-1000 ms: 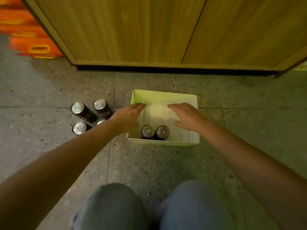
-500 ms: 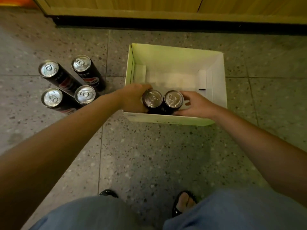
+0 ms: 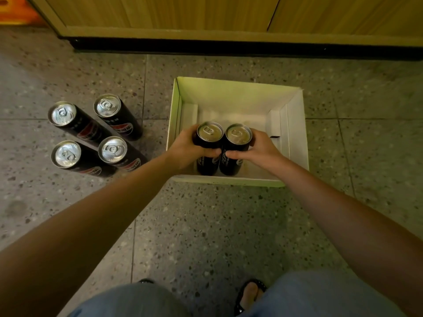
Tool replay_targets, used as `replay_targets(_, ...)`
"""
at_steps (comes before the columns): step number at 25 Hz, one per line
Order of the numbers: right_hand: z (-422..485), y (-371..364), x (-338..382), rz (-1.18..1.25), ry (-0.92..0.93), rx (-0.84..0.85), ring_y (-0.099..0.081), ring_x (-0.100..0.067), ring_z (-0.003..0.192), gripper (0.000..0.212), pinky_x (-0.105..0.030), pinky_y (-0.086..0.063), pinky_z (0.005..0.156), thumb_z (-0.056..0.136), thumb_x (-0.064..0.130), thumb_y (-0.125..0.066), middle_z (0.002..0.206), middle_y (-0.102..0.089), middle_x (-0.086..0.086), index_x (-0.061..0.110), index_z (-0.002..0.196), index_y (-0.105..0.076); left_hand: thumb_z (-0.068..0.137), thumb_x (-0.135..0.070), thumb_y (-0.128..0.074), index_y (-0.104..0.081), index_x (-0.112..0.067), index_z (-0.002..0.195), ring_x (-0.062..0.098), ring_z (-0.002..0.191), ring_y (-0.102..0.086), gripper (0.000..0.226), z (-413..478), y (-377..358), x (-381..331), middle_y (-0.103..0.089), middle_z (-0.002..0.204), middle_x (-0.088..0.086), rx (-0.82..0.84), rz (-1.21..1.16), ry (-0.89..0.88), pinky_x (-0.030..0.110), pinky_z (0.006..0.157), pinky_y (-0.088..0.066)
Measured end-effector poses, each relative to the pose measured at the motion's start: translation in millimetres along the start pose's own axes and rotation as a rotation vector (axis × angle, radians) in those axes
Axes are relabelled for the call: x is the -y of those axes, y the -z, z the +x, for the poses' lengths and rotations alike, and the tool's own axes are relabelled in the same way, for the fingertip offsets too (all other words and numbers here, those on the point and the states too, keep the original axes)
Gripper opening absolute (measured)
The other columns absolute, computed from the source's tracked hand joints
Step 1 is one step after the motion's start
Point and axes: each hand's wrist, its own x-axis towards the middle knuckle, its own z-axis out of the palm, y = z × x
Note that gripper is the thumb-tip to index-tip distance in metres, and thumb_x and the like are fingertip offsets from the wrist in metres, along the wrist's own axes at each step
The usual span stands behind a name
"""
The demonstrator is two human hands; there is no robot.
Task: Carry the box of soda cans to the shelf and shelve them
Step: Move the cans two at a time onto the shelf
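Left can (image 3: 210, 133): upright inside the box, touching its neighbour. A second ago no hand was on it; now it is held.
Right can (image 3: 238, 136): upright beside it, near the front wall of the box, also newly held.
Left grip (image 3: 183, 152): was flat and open above the box; now closed round the left can from its outer side.
Right grip (image 3: 263, 149): likewise went from open to wrapped round the right can.
Lift: the tops look nearer than half a second ago. I cannot tell if the bases have left the box bottom.
Box (image 3: 295, 124): open-topped, on the floor (image 3: 206, 225), holding only these two cans. It has not shifted.
Four cans (image 3: 87, 131): standing in a cluster on the floor left of the box, apart from it, untouched.
Wooden panel (image 3: 160, 12): just beyond the box.
Meaning: I'd say these are the last two coming out, so the box is nearly unloaded.
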Motion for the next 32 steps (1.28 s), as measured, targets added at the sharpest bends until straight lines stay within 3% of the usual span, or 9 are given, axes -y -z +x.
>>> replay_targets(3,-16,19,45,-0.001,0.035,-0.051,-0.058,-0.008,0.099,0.059,-0.001,-0.044,0.074,0.061,0.014,-0.083,0.105,-0.063,0.003,0.012,0.114,-0.059,0.068,-0.003,-0.075,-0.051,-0.014,0.122,0.002,0.097,-0.057,0.061,-22,9,-42,-0.063,0.110,-0.006,-0.007,-0.039,-0.068,0.009,0.077,-0.045)
replay_targets(7,-68,65,162,0.043,0.041,-0.138,-0.058,-0.011,0.099,0.061,-0.021,-0.047,0.087,0.058,0.013,-0.084,0.103,-0.062,0.003,0.010,0.114,-0.058,0.067,0.000,-0.075,-0.053,-0.023,0.109,0.000,0.098,-0.056,0.053,-88,31,-157,-0.062,0.102,-0.013,-0.021,-0.051,-0.125,0.016,0.087,-0.044)
replay_targets(11,-137,123,309,0.045,0.063,-0.127,-0.058,-0.002,0.089,0.059,-0.012,-0.047,0.078,0.059,0.010,-0.083,0.102,-0.062,0.004,0.008,0.113,-0.058,0.067,0.000,-0.075,-0.053,-0.021,0.116,0.013,0.111,-0.056,0.058,-179,57,-295,-0.064,0.112,-0.005,0.010,-0.046,-0.164,0.031,0.099,-0.042)
replay_targets(13,-173,154,383,0.059,0.076,-0.112,-0.061,-0.009,0.096,0.058,-0.016,-0.049,0.082,0.061,0.010,-0.082,0.106,-0.064,-0.001,0.007,0.114,-0.058,0.068,-0.001,-0.074,-0.053,-0.019,0.119,0.012,0.112,-0.056,0.058,-230,69,-369,-0.063,0.116,-0.002,0.050,-0.042,-0.202,0.026,0.097,-0.042)
replay_targets(16,-229,201,500,0.022,0.111,-0.116,-0.056,-0.009,0.099,0.057,-0.003,-0.044,0.074,0.064,0.010,-0.080,0.107,-0.061,0.001,0.007,0.116,-0.056,0.071,-0.001,-0.071,-0.052,-0.024,0.113,-0.003,0.099,-0.056,0.051,-306,90,-481,-0.063,0.107,-0.012,0.106,-0.070,-0.217,0.015,0.081,-0.043)
replay_targets(20,-291,254,635,-0.026,0.127,-0.222,-0.052,-0.015,0.106,0.057,-0.025,-0.041,0.086,0.067,0.018,-0.078,0.120,-0.061,-0.009,0.009,0.119,-0.054,0.075,-0.003,-0.068,-0.047,-0.030,0.106,-0.001,0.093,-0.050,0.047,-396,110,-613,-0.055,0.095,-0.020,0.127,-0.086,-0.260,0.017,0.088,-0.037)
replay_targets(23,-322,286,725,-0.037,0.162,-0.277,-0.052,-0.019,0.114,0.056,-0.028,-0.039,0.088,0.071,0.024,-0.074,0.128,-0.058,-0.011,0.011,0.121,-0.053,0.076,-0.004,-0.067,-0.047,-0.029,0.111,-0.005,0.088,-0.048,0.048,-442,129,-690,-0.051,0.091,-0.021,0.122,-0.079,-0.326,0.022,0.092,-0.033)
replay_targets(28,-346,324,830,-0.093,0.287,-0.356,-0.052,-0.022,0.119,0.053,-0.025,-0.038,0.086,0.074,0.025,-0.072,0.128,-0.058,-0.008,0.013,0.122,-0.053,0.075,-0.014,-0.069,-0.044,-0.032,0.122,0.006,0.110,-0.049,0.055,-475,156,-788,-0.054,0.102,-0.018,0.069,-0.056,-0.462,0.033,0.103,-0.029)
replay_targets(32,-336,350,872,-0.062,0.336,-0.469,-0.055,-0.022,0.114,0.049,-0.024,-0.038,0.082,0.074,0.027,-0.072,0.125,-0.061,-0.009,0.012,0.118,-0.056,0.072,-0.017,-0.072,-0.043,-0.021,0.131,0.024,0.129,-0.042,0.066,-466,168,-844,-0.053,0.133,0.001,-0.005,-0.069,-0.505,0.041,0.109,-0.030)
